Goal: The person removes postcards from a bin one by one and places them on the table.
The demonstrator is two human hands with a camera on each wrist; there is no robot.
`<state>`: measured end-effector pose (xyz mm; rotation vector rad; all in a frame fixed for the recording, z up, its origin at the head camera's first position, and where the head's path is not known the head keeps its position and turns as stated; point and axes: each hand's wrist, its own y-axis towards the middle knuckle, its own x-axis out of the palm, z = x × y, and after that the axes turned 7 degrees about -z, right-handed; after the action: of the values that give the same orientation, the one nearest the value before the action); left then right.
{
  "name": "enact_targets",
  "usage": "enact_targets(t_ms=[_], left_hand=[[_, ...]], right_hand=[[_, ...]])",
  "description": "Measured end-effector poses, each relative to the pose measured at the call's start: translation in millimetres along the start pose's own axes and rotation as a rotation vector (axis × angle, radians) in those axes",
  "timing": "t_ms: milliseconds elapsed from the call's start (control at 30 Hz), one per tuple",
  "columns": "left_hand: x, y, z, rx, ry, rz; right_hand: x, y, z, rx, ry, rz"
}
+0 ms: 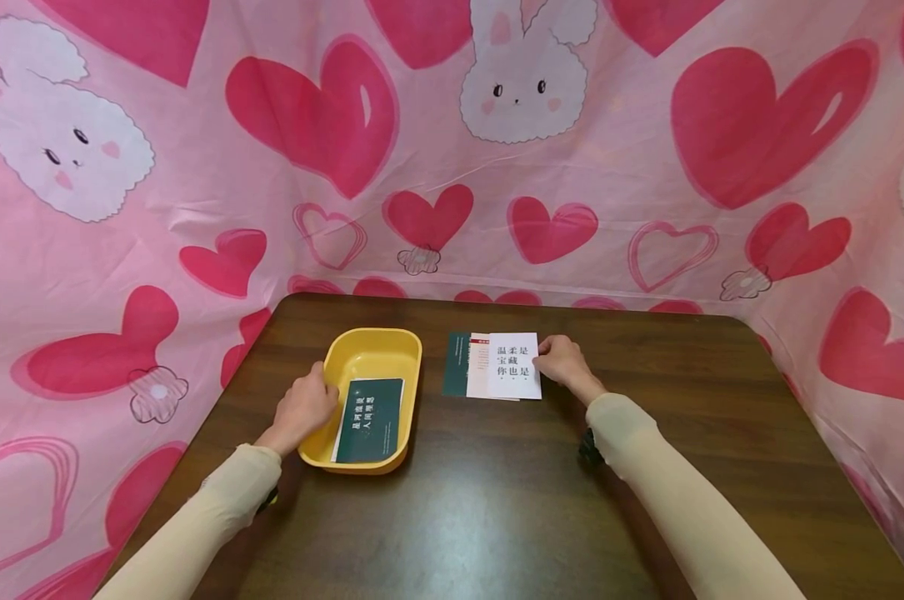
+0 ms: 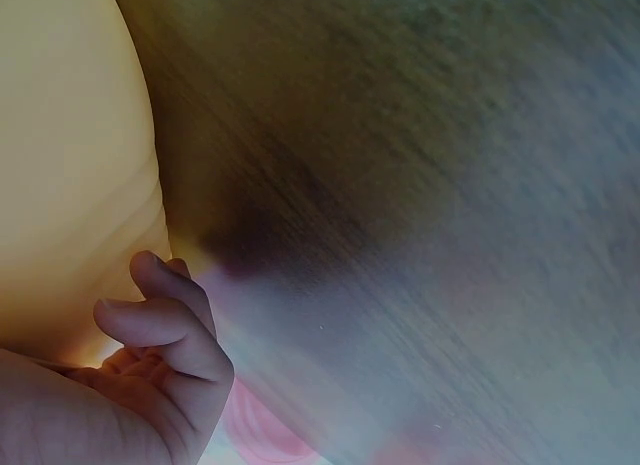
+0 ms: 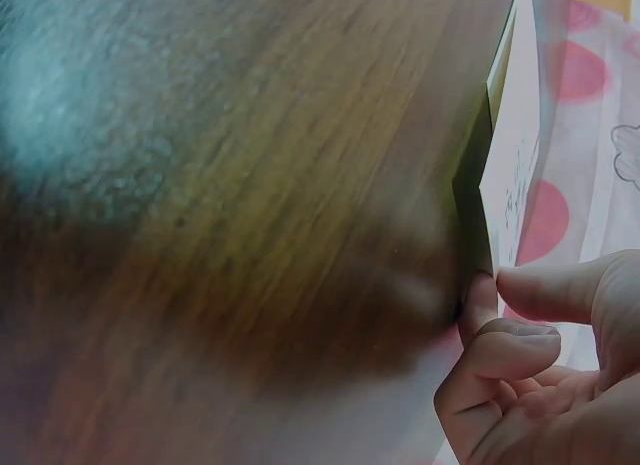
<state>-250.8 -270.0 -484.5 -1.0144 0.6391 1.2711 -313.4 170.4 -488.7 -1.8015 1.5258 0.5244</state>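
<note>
White card (image 1: 515,385) pinched at right edge by fingers of right hand (image 1: 566,363), pink card (image 1: 479,381) and green card (image 1: 456,367) overlapped to its left on surface (image 1: 481,492), left hand (image 1: 306,408) fingers clamped on yellow tray (image 1: 377,343), dark card (image 1: 369,429) inside.

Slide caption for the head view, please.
Left hand grips a yellow tray with a green card inside; right hand pinches a white card.
</note>
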Motion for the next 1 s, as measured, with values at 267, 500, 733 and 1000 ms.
enact_targets(t_ms=[267, 500, 733, 1000], left_hand=[[0.1, 0.7, 0.6, -0.004, -0.006, -0.006], [-0.2, 0.1, 1.1, -0.013, -0.015, -0.020], [-0.6, 0.8, 0.6, -0.007, -0.011, -0.013], [-0.6, 0.7, 0.7, -0.016, -0.012, -0.013]], right_hand=[[0.4, -3.0, -0.9, 0.005, -0.017, 0.010], [-0.9, -4.7, -0.4, 0.010, -0.009, 0.009], [0.0, -4.6, 0.1, 0.005, -0.009, 0.019], [1.4, -4.2, 0.8, 0.006, -0.012, 0.029]])
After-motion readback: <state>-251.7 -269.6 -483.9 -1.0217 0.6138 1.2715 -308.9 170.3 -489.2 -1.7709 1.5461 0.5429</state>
